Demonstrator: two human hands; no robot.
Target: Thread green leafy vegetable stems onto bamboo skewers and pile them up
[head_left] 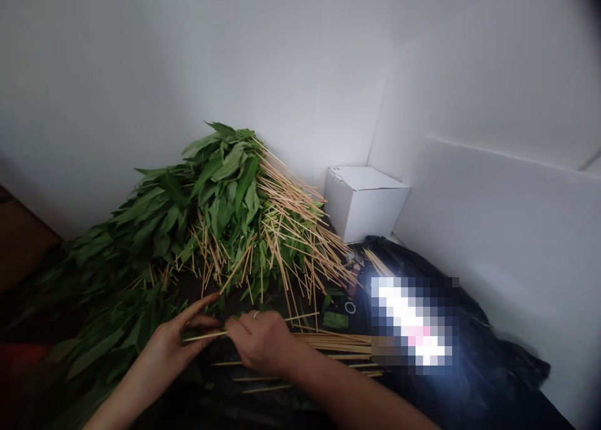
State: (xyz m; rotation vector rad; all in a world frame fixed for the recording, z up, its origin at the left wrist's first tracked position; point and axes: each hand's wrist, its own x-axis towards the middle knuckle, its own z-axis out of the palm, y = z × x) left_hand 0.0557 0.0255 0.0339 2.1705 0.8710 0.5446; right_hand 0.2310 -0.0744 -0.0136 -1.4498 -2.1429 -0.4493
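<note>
A thin bamboo skewer [205, 337] runs leftward out of my right hand [263, 342], whose fingers are pinched round it. Its left end lies across my left hand [181, 339]. The fingers of my left hand are bent toward the right fingertips; what they grip is hidden. More loose skewers [338, 340] lie in a row under and beside my right forearm. Beyond both hands rises a large heap of green leaves [230, 167], with many skewers [300, 204] sticking out of its right side and front.
A white box [370, 198] stands at the back right by the white wall [263, 54]. Black plastic sheeting [483, 348] covers the right side, with a blurred bright patch [413, 320] on it. A small ring-shaped thing [350, 307] and a leaf piece [335, 320] lie near the skewers.
</note>
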